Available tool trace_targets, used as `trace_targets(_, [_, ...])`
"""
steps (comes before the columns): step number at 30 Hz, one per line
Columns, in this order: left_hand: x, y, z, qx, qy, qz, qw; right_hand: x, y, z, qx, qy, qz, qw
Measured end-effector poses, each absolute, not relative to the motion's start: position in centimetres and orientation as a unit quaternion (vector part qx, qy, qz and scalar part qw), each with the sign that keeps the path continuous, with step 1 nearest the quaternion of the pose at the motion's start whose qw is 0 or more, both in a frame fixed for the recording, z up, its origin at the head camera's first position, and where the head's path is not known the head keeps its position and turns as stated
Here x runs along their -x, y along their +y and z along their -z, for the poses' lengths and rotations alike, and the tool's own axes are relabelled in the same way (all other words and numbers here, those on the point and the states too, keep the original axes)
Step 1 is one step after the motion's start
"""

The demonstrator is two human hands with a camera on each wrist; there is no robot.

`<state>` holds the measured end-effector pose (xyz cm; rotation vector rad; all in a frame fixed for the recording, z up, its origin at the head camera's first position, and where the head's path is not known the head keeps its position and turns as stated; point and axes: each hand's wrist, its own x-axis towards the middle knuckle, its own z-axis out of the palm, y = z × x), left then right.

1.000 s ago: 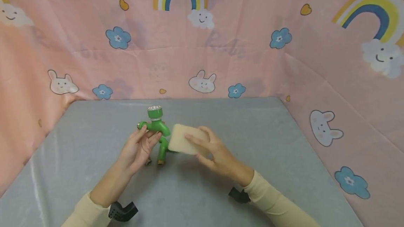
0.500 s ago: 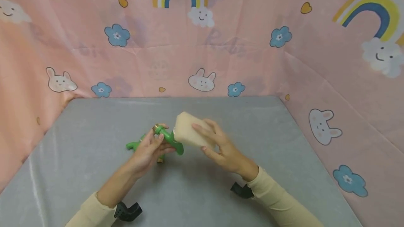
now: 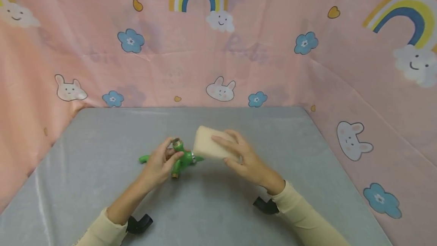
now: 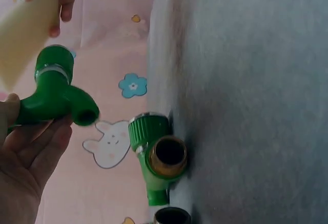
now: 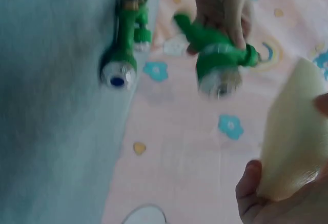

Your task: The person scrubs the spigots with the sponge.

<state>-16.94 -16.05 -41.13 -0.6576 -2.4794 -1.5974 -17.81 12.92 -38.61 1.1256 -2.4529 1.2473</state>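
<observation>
Near the middle of the grey worktop [image 3: 85,185], well in from every edge, the left hand [image 3: 160,162] grips a green tap fitting [image 3: 186,158] in curled fingers. The right hand [image 3: 244,156] pinches a cream sponge [image 3: 208,147] just beside it. A second fitting [image 4: 156,155] lies on the worktop, partly hidden from the head view.

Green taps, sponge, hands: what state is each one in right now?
Held green tap: lifted off the table, gripped by the left hand.
Second green tap: lying on the grey table, untouched.
Sponge: held in the right hand, close beside the held tap; contact unclear.
</observation>
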Motion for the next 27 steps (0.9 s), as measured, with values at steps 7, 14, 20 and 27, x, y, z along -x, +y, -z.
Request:
trace_targets(7, [16.8, -15.3, 41.4, 0.296, -0.837, 0.425, 0.177, 17.8, 12.7, 38.8, -0.365, -0.862, -0.342, 0.084])
trace_targets(14, [16.6, -15.8, 42.2, 0.306, -0.872, 0.275, 0.266, 18.3, 14.3, 38.1, -0.321, -0.870, -0.365, 0.084])
trace_targets(20, [16.3, -15.5, 42.2, 0.339, -0.863, 0.284, 0.243, 17.7, 12.8, 38.8, -0.368, -0.851, -0.372, 0.031])
trace_targets(27, [16.5, -15.3, 42.3, 0.332, -0.854, 0.308, 0.258, 18.0, 13.5, 39.1, -0.334, -0.895, -0.293, 0.037])
